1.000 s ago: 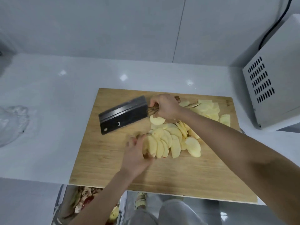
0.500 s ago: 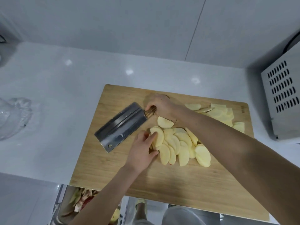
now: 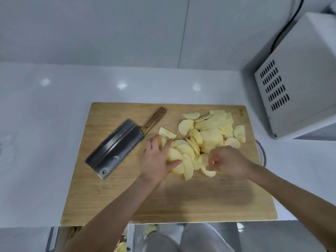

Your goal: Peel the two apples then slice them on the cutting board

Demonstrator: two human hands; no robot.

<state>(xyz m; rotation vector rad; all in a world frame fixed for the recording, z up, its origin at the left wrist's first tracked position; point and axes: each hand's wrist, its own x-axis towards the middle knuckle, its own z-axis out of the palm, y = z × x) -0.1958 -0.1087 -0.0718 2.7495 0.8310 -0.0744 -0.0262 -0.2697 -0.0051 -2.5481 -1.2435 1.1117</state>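
The cleaver (image 3: 116, 148) lies flat on the cutting board (image 3: 163, 202), just to the outer side of the left hand (image 3: 156, 162), its wooden handle pointing away beyond that hand's fingertips. With the blade out of the way, both hands are free for the fruit, so the cutting looks finished or paused. The apple slices (image 3: 212, 137) sit in a loose, overlapping heap on the board, under the left hand's fingers, between the two hands and spreading away beyond the right hand (image 3: 231, 162). No skin shows on them.

The left hand lies spread and fairly flat on the near end of the heap, thumb out, probably herding the slices together. The right hand is curled, its fingertips apparently pinching one slice at the heap's near edge, though blur softens this.

The board rests on a glossy white counter (image 3: 45, 142) against a pale wall (image 3: 109, 30). Beyond and outward of the right hand stands a white vented appliance (image 3: 298, 84) with a dark cable (image 3: 283, 28) behind it.
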